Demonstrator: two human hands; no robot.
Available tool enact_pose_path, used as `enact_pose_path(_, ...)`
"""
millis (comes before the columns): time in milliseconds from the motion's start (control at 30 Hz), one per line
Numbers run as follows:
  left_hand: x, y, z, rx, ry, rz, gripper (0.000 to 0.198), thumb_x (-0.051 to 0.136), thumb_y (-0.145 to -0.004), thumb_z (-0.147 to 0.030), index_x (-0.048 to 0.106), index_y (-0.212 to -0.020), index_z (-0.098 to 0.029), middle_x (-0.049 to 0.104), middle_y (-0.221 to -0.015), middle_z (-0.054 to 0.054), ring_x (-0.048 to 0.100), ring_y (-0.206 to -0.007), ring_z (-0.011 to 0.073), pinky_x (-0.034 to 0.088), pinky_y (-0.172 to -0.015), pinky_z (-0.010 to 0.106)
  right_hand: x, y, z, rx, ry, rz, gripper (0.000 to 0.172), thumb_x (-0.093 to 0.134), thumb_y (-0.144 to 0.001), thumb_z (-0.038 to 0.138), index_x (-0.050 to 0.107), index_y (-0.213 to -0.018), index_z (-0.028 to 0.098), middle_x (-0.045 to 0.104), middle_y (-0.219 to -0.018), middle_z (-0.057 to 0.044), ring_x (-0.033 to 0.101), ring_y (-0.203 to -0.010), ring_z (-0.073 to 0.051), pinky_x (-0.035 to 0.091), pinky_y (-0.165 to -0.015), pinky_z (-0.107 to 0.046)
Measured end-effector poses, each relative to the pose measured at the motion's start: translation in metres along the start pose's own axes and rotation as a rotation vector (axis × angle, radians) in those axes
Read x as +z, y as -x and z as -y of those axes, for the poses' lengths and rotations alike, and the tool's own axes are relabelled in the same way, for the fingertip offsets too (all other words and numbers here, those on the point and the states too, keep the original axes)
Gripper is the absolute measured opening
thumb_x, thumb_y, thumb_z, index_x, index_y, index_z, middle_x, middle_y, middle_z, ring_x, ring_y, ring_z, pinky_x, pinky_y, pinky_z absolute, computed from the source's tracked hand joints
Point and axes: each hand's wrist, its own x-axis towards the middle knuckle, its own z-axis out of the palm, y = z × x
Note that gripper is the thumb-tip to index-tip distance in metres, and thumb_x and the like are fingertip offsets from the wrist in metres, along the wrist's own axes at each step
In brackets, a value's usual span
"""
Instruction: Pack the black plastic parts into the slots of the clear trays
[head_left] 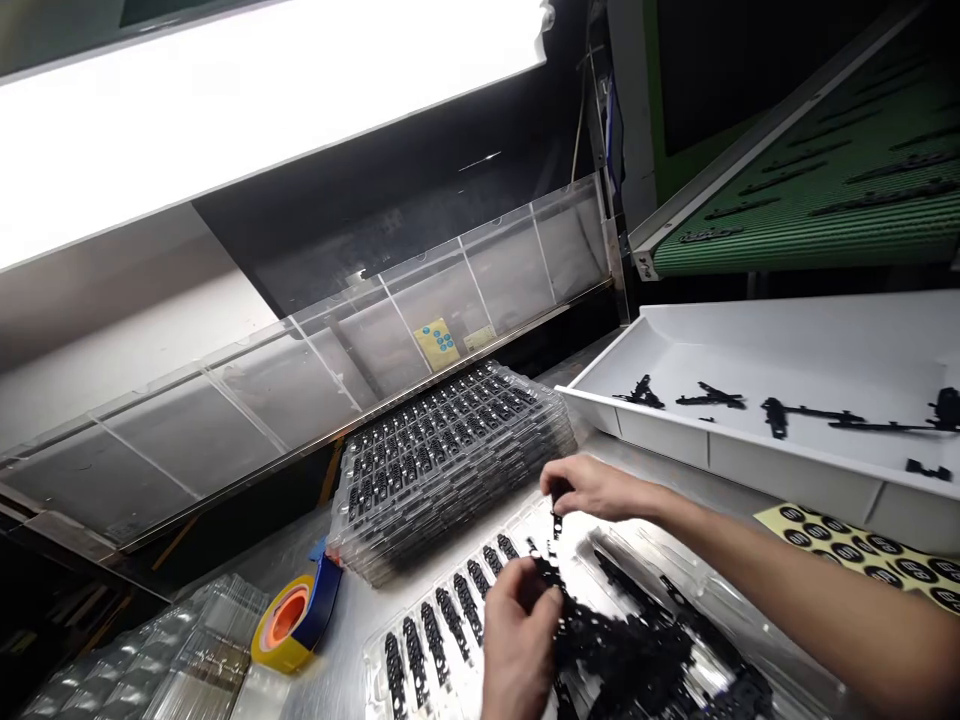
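Observation:
My right hand pinches a small black part above the upper right end of a clear tray. Lower and to the left, my left hand has its thumb and fingers closed on another black part. A row of slim black parts lies in the tray, left of my left hand. Beside and below my hands is a loose heap of black parts, partly blurred, near clear plastic at its upper right.
Behind stands a stack of filled clear trays. Tape rolls and empty clear trays sit at left. A white bin, a sticker sheet and a green conveyor with black parts are at right.

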Motion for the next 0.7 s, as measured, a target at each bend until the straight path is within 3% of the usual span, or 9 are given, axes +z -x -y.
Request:
enact_pose_path(133, -0.032, -0.001, 0.01, -0.098, 0.313, -0.142, 0.031, 0.069, -0.071, -0.032, 0.064, -0.096, -0.014, 0.066, -0.084, 0.006, 0.053, -0.069, 0.0123, 0.037, -0.06, 0.022, 0.033, -0.032, -0.002, -0.052, 0.068, 0.121, 0.035, 0.074, -0.064, 0.017, 0.073, -0.099, 0.022, 0.071, -0.094, -0.003, 0.064, -0.088, -0.022, 0.045, -0.074, -0.027)
enact_pose_path(233, -0.04, -0.008, 0.019, -0.145, 0.434, -0.186, 0.043, 0.075, -0.068, -0.037, 0.062, -0.101, -0.014, 0.065, -0.078, 0.004, 0.054, -0.065, 0.0109, 0.038, -0.057, 0.021, 0.048, -0.04, -0.008, -0.089, 0.114, 0.096, 0.052, 0.074, -0.064, 0.013, 0.067, -0.115, 0.021, 0.065, -0.111, -0.008, 0.06, -0.098, -0.024, 0.043, -0.081, -0.03)
enact_pose_path(300, -0.039, -0.015, 0.024, -0.14, 0.48, -0.225, 0.05, 0.08, -0.064, -0.038, 0.061, -0.103, -0.014, 0.063, -0.076, 0.002, 0.054, -0.063, 0.0098, 0.039, -0.057, 0.02, 0.05, -0.036, -0.011, -0.097, 0.136, 0.066, 0.047, 0.075, -0.065, 0.017, 0.068, -0.112, 0.02, 0.062, -0.115, -0.01, 0.056, -0.103, -0.026, 0.041, -0.086, -0.034)
enact_pose_path(367, -0.035, -0.023, 0.025, -0.122, 0.507, -0.279, 0.055, 0.082, -0.061, -0.038, 0.059, -0.105, -0.014, 0.061, -0.073, 0.0, 0.053, -0.059, 0.0081, 0.038, -0.054, 0.019, 0.047, -0.028, -0.011, -0.097, 0.136, 0.058, 0.031, 0.075, -0.068, 0.023, 0.072, -0.098, 0.019, 0.063, -0.109, -0.009, 0.054, -0.104, -0.028, 0.04, -0.088, -0.037)
enact_pose_path(433, -0.028, -0.03, 0.024, -0.102, 0.523, -0.323, 0.057, 0.083, -0.06, -0.037, 0.057, -0.106, -0.015, 0.06, -0.072, -0.001, 0.053, -0.058, 0.0078, 0.038, -0.053, 0.019, 0.044, -0.016, -0.006, -0.094, 0.101, 0.053, 0.02, 0.067, -0.078, 0.032, 0.072, -0.091, 0.018, 0.065, -0.103, -0.009, 0.056, -0.101, -0.026, 0.041, -0.087, -0.037)
enact_pose_path(533, -0.017, -0.037, 0.016, -0.078, 0.549, -0.342, 0.055, 0.082, -0.062, -0.037, 0.055, -0.105, -0.016, 0.061, -0.075, -0.001, 0.058, -0.064, 0.0102, 0.045, -0.059, 0.022, 0.041, 0.005, 0.007, -0.09, -0.024, 0.095, 0.029, 0.049, -0.09, 0.038, 0.07, -0.092, 0.017, 0.069, -0.092, -0.005, 0.061, -0.084, -0.019, 0.046, -0.073, -0.028)
enact_pose_path(600, -0.013, -0.04, 0.009, -0.063, 0.569, -0.341, 0.052, 0.081, -0.061, -0.036, 0.055, -0.102, -0.017, 0.062, -0.078, 0.0, 0.06, -0.069, 0.0117, 0.048, -0.065, 0.025, 0.04, 0.018, 0.014, -0.057, -0.143, 0.146, 0.026, 0.052, -0.087, 0.035, 0.07, -0.085, 0.017, 0.068, -0.078, -0.002, 0.061, -0.07, -0.015, 0.044, -0.061, -0.024)
enact_pose_path(700, -0.018, -0.04, 0.001, -0.056, 0.58, -0.343, 0.044, 0.079, -0.062, -0.034, 0.055, -0.093, -0.017, 0.064, -0.082, 0.003, 0.063, -0.076, 0.0154, 0.05, -0.068, 0.028, 0.037, 0.032, 0.016, -0.002, -0.232, 0.115, 0.021, 0.054, -0.083, 0.029, 0.066, -0.074, 0.015, 0.067, -0.07, -0.002, 0.06, -0.064, -0.014, 0.042, -0.055, -0.022)
